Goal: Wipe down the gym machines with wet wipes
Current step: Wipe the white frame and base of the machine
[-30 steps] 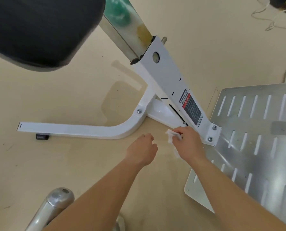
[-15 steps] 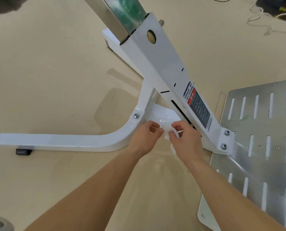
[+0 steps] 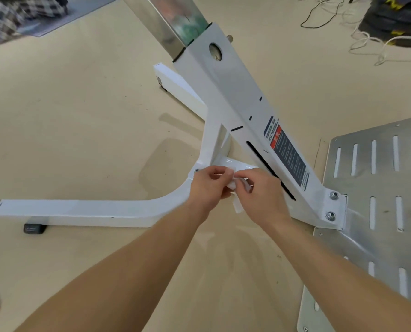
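A white gym machine frame (image 3: pixel 226 92) rises from the floor, with a curved white base leg (image 3: pixel 84 208) running left and a warning label (image 3: pixel 287 152) on its slanted post. My left hand (image 3: pixel 208 188) and my right hand (image 3: pixel 263 196) meet just in front of the joint where the leg joins the post. Both pinch a small white wet wipe (image 3: pixel 235 185) between their fingertips, and a strip of it hangs down below my right hand. Most of the wipe is hidden by my fingers.
A slotted metal footplate (image 3: pixel 379 188) lies on the floor at the right, bolted to the post. Cables (image 3: pixel 367 41) and dark weight plates (image 3: pixel 398 17) lie at the far right. A black rubber foot (image 3: pixel 34 228) sits under the base leg. Beige floor surrounds the frame.
My left hand has come over to my right hand and taken hold of the wipe too. The view has shifted upward, so the black pad has left the frame.
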Demonstrator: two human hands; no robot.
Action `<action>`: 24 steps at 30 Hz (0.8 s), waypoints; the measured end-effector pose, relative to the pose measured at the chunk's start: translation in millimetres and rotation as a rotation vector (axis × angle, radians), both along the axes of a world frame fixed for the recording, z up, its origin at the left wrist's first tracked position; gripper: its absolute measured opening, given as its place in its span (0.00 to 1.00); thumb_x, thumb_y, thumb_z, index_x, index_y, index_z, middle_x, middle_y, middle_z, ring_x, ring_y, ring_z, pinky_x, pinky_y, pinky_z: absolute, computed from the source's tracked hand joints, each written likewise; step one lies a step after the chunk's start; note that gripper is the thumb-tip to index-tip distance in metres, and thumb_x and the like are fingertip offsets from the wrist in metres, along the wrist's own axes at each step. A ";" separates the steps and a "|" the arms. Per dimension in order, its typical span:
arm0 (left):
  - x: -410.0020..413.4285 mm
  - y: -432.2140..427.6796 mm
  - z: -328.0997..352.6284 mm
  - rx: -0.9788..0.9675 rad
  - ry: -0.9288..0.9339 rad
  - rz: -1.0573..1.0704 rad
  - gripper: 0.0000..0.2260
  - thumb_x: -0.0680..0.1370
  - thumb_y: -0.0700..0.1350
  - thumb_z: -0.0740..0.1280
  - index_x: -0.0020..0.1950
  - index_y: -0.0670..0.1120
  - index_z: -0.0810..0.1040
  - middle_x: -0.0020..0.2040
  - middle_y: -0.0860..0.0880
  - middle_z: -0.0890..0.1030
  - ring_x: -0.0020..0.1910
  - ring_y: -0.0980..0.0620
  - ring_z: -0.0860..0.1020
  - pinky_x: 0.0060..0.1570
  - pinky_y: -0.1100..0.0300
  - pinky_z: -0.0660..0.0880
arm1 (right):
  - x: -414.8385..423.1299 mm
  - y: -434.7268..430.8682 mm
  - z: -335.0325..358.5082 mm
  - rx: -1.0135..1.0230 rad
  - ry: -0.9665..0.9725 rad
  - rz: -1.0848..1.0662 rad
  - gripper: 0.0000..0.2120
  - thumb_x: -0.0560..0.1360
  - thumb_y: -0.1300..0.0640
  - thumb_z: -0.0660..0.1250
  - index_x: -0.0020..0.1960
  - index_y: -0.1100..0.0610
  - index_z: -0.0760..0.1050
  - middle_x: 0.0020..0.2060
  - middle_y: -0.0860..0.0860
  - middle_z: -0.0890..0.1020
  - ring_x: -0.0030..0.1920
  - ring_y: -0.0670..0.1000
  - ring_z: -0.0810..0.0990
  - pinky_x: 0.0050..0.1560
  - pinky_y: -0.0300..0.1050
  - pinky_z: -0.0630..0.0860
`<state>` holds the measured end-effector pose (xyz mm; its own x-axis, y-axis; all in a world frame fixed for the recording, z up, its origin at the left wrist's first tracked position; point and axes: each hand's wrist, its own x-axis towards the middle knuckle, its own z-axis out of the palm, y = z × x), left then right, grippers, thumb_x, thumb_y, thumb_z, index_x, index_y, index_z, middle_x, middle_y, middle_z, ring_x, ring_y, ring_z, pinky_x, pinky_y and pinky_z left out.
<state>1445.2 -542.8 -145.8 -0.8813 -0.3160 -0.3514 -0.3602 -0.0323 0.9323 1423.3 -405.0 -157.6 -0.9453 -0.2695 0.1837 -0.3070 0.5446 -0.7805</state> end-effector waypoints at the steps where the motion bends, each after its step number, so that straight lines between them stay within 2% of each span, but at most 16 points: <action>1: -2.2 -0.1 3.5 0.002 0.023 0.056 0.06 0.78 0.45 0.72 0.49 0.43 0.82 0.42 0.43 0.85 0.37 0.49 0.82 0.40 0.60 0.79 | 0.3 -0.5 1.2 -0.002 0.013 0.007 0.09 0.77 0.60 0.67 0.56 0.54 0.83 0.48 0.45 0.81 0.47 0.45 0.78 0.51 0.42 0.76; 3: -7.7 -2.0 9.9 -0.071 0.069 0.187 0.04 0.77 0.44 0.73 0.47 0.44 0.82 0.41 0.45 0.84 0.38 0.49 0.83 0.41 0.58 0.80 | 0.5 -2.0 5.1 0.009 0.032 0.038 0.14 0.77 0.59 0.67 0.62 0.55 0.81 0.54 0.47 0.81 0.50 0.46 0.80 0.54 0.46 0.79; 5: -14.2 -6.8 15.8 -0.213 0.122 0.314 0.03 0.77 0.45 0.72 0.47 0.47 0.81 0.41 0.49 0.83 0.41 0.49 0.83 0.45 0.56 0.81 | -1.0 -4.6 12.5 0.042 0.014 0.072 0.17 0.78 0.59 0.66 0.66 0.54 0.78 0.58 0.48 0.80 0.50 0.45 0.80 0.55 0.45 0.79; 8: -26.8 -16.2 22.1 -0.338 0.159 0.469 0.02 0.77 0.44 0.70 0.48 0.48 0.78 0.43 0.53 0.82 0.43 0.51 0.82 0.43 0.62 0.77 | -7.8 -12.9 22.1 0.108 -0.047 0.109 0.19 0.79 0.58 0.64 0.70 0.52 0.75 0.60 0.47 0.78 0.53 0.46 0.79 0.55 0.42 0.76; 10: -35.5 -21.4 23.1 -0.348 0.154 0.527 0.03 0.77 0.43 0.70 0.49 0.48 0.77 0.43 0.55 0.80 0.43 0.51 0.80 0.43 0.60 0.77 | -9.9 -19.2 21.8 0.141 -0.069 0.109 0.18 0.80 0.58 0.63 0.69 0.52 0.75 0.60 0.48 0.78 0.56 0.48 0.79 0.58 0.44 0.75; 13: -45.9 -27.4 17.6 -0.335 0.121 0.521 0.04 0.78 0.42 0.70 0.50 0.48 0.77 0.43 0.56 0.78 0.44 0.51 0.79 0.45 0.59 0.76 | -6.9 -26.3 14.6 0.191 -0.110 0.125 0.18 0.80 0.57 0.62 0.69 0.53 0.74 0.62 0.49 0.77 0.58 0.49 0.79 0.60 0.47 0.76; 17: -51.8 -33.6 2.0 -0.364 0.112 0.461 0.01 0.79 0.43 0.68 0.49 0.48 0.79 0.41 0.58 0.78 0.43 0.49 0.81 0.49 0.52 0.80 | -0.6 -28.7 0.8 0.257 -0.142 0.160 0.18 0.80 0.56 0.62 0.70 0.53 0.73 0.64 0.49 0.75 0.57 0.50 0.79 0.59 0.48 0.75; 21: -48.9 -32.9 -11.2 -0.351 0.103 0.405 0.02 0.80 0.44 0.68 0.50 0.48 0.80 0.42 0.59 0.78 0.44 0.53 0.79 0.47 0.60 0.74 | 2.7 -27.0 -10.9 0.300 -0.186 0.159 0.17 0.80 0.56 0.62 0.69 0.52 0.74 0.63 0.49 0.75 0.56 0.51 0.79 0.60 0.51 0.76; 24: -49.9 -31.0 -22.5 -0.304 0.085 0.383 0.01 0.78 0.43 0.69 0.48 0.49 0.80 0.43 0.57 0.80 0.44 0.53 0.80 0.47 0.58 0.77 | 1.8 -28.4 -16.7 0.322 -0.203 0.146 0.17 0.80 0.56 0.61 0.68 0.52 0.75 0.63 0.49 0.75 0.55 0.50 0.79 0.58 0.52 0.76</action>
